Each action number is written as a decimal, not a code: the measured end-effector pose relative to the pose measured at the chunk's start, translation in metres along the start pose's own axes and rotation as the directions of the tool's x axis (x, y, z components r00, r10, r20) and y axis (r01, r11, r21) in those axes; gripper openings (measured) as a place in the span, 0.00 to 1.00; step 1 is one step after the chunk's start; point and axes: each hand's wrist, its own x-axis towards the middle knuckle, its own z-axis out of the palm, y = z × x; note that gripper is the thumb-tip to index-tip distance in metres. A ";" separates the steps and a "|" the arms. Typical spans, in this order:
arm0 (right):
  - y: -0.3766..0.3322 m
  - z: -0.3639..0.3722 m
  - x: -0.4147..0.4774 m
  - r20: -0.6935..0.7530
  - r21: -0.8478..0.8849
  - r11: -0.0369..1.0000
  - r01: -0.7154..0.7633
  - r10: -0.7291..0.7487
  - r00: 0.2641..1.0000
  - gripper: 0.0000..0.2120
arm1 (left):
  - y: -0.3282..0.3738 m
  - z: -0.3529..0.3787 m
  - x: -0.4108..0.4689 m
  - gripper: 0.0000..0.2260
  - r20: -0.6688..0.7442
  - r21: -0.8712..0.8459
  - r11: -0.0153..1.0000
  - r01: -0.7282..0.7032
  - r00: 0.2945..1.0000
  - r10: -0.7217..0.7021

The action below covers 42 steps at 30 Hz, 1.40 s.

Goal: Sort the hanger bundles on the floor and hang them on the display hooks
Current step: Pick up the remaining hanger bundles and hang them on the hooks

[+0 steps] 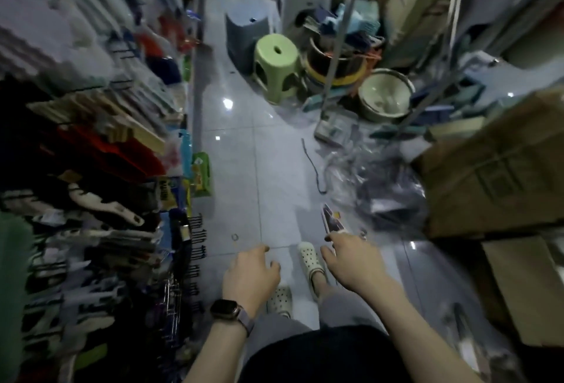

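My left hand (248,272), with a watch on its wrist, hangs over the tiled floor with its fingers loosely curled and nothing in it. My right hand (351,257) pinches the lower end of a small flat packaged item (331,217) with a dark printed card that points up and away from me. A pile of clear plastic bags holding dark hanger bundles (387,196) lies on the floor to the right of that hand. The display rack on the left carries hanging goods, and black display hooks (197,242) stick out of it near my left hand.
Cardboard boxes (494,169) stand on the right. A green stool (276,65), basins (386,94) and bins crowd the far end of the aisle. A dark cord (314,165) lies on the floor tiles (244,169). My feet in white clogs (309,257) are below the hands.
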 end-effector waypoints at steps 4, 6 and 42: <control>0.020 0.023 -0.037 -0.004 0.080 0.987 -0.138 0.139 0.990 0.15 | 0.012 0.017 -0.001 0.22 0.104 0.072 0.990 -0.124 0.988 0.116; 0.035 0.032 -0.054 -0.003 0.084 0.975 -0.207 0.208 0.978 0.15 | 0.023 0.027 0.002 0.22 0.153 0.093 0.979 -0.180 0.975 0.164; 0.316 0.034 0.108 0.119 0.029 0.997 -0.067 0.063 0.991 0.18 | 0.269 0.241 0.140 0.13 0.130 0.172 0.985 0.017 0.991 -0.039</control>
